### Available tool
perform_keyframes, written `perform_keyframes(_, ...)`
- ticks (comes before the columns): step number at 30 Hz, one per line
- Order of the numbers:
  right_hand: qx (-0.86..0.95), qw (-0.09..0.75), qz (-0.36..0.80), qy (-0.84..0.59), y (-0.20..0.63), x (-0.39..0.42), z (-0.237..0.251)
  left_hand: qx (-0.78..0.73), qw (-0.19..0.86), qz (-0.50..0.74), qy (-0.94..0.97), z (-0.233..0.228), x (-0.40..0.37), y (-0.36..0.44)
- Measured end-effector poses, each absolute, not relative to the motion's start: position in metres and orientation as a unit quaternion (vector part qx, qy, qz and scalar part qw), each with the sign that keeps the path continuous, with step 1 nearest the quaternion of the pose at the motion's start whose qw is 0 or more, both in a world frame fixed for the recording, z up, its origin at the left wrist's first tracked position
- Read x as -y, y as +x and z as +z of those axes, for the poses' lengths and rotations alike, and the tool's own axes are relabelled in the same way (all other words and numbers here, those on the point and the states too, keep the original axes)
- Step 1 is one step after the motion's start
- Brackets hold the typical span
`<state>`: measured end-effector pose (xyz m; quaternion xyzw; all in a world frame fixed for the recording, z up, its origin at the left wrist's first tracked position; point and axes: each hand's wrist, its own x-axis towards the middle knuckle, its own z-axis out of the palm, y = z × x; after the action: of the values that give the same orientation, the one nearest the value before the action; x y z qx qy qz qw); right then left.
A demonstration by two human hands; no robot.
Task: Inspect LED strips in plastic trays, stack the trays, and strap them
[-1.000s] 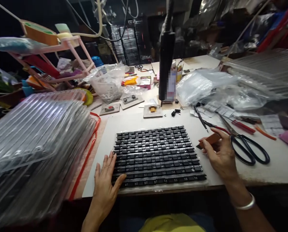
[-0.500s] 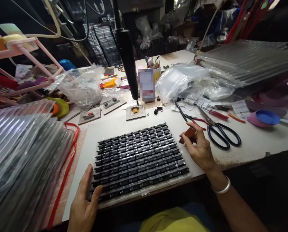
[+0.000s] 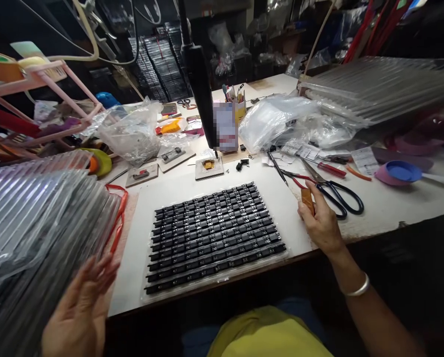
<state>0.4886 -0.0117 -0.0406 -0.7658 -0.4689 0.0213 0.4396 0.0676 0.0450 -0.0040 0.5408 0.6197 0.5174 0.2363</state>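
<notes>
A clear plastic tray filled with rows of small black parts (image 3: 214,233) lies flat near the front edge of the table. My left hand (image 3: 81,305) is off to the left of it, fingers apart and holding nothing, beside the stack of clear trays (image 3: 39,223). To the right of the filled tray, my right hand (image 3: 322,223) pinches a small brown rectangular block (image 3: 307,199) between thumb and fingers, clear of the tray. Black-handled scissors (image 3: 343,196) lie just beyond that hand.
Behind the tray stand several small fixture plates (image 3: 209,169) under a black hanging tool (image 3: 202,89). Red-handled pliers (image 3: 296,176), a red screwdriver (image 3: 331,170) and a pink-and-blue cup (image 3: 402,172) lie right. Plastic bags (image 3: 277,121) and a pink rack (image 3: 39,82) flank the back.
My left hand has left the tray's left edge and moved left toward the stacked trays. My right hand has drawn away to the right with the brown block, which has turned upright.
</notes>
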Motion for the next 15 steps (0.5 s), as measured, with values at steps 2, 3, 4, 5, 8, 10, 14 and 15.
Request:
perform_keyframes(2, 0.476, 0.435, 0.013, -0.764, 0.490, 0.011, -0.042, -0.576, 0.327, 0.581, 0.473, 0.006, -0.060, 0.054)
perform_keyframes(3, 0.480, 0.434, 0.005, -0.762, 0.490, 0.010, -0.043, -0.557, 0.363, 0.591, 0.456, 0.012, -0.068, 0.048)
perform_keyframes(4, 0.484, 0.432, -0.002, -0.761, 0.489, 0.010, -0.043, -0.542, 0.381, 0.591, 0.460, 0.018, -0.075, 0.042)
perform_keyframes(5, 0.488, 0.429, -0.007, -0.760, 0.488, 0.010, -0.044, -0.529, 0.390, 0.589, 0.471, 0.024, -0.081, 0.038)
perform_keyframes(8, 0.494, 0.417, -0.005, -0.763, 0.486, 0.012, -0.045, -0.521, 0.394, 0.591, 0.473, 0.041, -0.094, 0.034)
perform_keyframes(10, 0.502, 0.408, 0.001, -0.762, 0.486, 0.014, -0.047, -0.525, 0.396, 0.614, 0.437, 0.047, -0.099, 0.035)
perform_keyframes(14, 0.537, 0.408, 0.000, -0.738, 0.488, 0.013, -0.053, -0.507, 0.400, 0.672, 0.362, 0.049, -0.102, 0.039)
perform_keyframes(15, 0.542, 0.409, -0.001, -0.734, 0.488, 0.013, -0.055, -0.501, 0.401, 0.680, 0.353, 0.049, -0.101, 0.040)
